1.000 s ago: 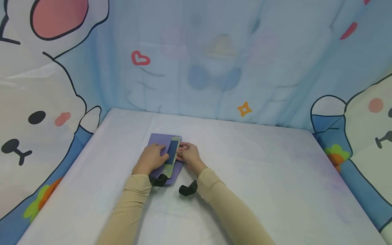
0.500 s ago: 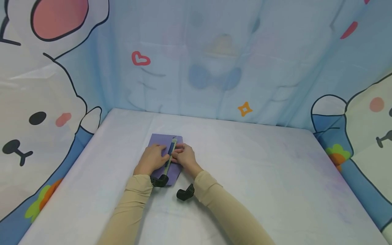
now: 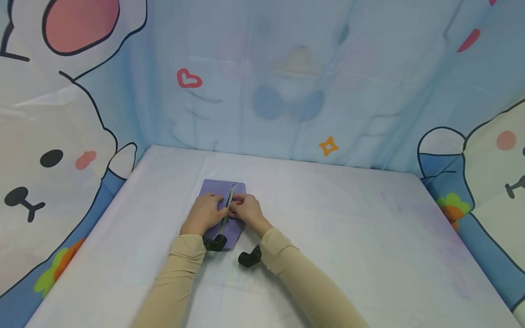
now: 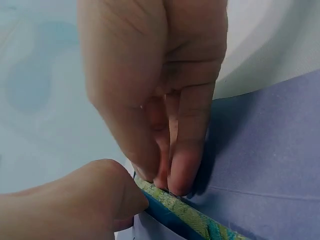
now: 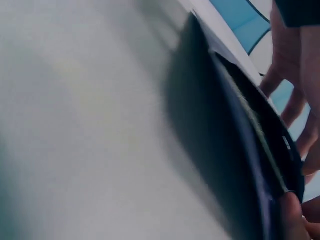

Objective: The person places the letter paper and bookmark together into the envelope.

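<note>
A flat purple piece like a card or folder (image 3: 213, 187) lies on the white table. Upon it stands a narrow, flat strip (image 4: 172, 207) with a green patterned border and a dark blue face, seen nearly edge-on in the head view. My left hand (image 3: 203, 214) rests over the purple piece from the left, its thumb at the strip's blue side. From the right, my right hand (image 3: 247, 212) pinches the strip near its edge with bent fingers. In the right wrist view the right thumb (image 5: 292, 212) overlaps the strip's thin edge, and the purple edge rises above the table.
White cloth (image 3: 348, 237) covers the table around the purple piece. A blue curtain (image 3: 287, 82) with cartoon prints hangs behind it and along both sides. Black wrist cameras (image 3: 250, 257) on both wrists sit close to the work.
The strip has tilted up: its broad blue face, plain one second ago, now shows only as a thin line. My right hand has shifted slightly left with it; the left hand hardly moved.
</note>
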A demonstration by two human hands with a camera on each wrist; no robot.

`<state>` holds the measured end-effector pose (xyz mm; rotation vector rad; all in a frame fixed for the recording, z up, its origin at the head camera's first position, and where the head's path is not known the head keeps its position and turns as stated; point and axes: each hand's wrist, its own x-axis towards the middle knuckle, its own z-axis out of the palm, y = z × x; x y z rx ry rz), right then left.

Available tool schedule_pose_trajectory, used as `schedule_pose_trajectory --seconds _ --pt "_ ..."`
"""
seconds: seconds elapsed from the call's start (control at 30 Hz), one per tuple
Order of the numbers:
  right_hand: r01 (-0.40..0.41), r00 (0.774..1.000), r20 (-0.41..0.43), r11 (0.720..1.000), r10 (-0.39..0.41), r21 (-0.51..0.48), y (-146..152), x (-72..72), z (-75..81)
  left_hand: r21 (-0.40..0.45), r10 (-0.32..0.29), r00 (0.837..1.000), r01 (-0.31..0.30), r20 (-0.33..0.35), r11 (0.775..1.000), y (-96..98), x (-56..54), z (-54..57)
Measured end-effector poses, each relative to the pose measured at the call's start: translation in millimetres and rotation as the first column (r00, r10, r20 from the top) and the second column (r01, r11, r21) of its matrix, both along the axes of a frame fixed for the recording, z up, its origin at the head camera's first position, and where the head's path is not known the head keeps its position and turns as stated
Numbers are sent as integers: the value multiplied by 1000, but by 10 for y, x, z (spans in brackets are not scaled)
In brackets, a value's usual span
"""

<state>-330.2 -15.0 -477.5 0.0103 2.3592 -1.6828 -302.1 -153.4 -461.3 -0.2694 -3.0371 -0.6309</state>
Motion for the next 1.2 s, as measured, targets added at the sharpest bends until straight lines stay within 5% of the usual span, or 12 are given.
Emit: schedule_pose_trajectory --seconds 0.17,0.47,0.8,1.2 --pt "15 999 -52 995 -10 102 5 -37 44 -4 -2 1000 2 0 1000 1 -6 -12" --pt "121 993 16 988 -120 -96 -31 -95 103 8 14 999 -14 29 1000 23 -5 3" --pt "39 990 140 954 3 -296 3 -29 129 -6 23 999 -23 40 1000 30 21 22" --pt "-55 953 249 907 172 -418 134 301 57 -9 42 997 -42 60 999 25 31 5"
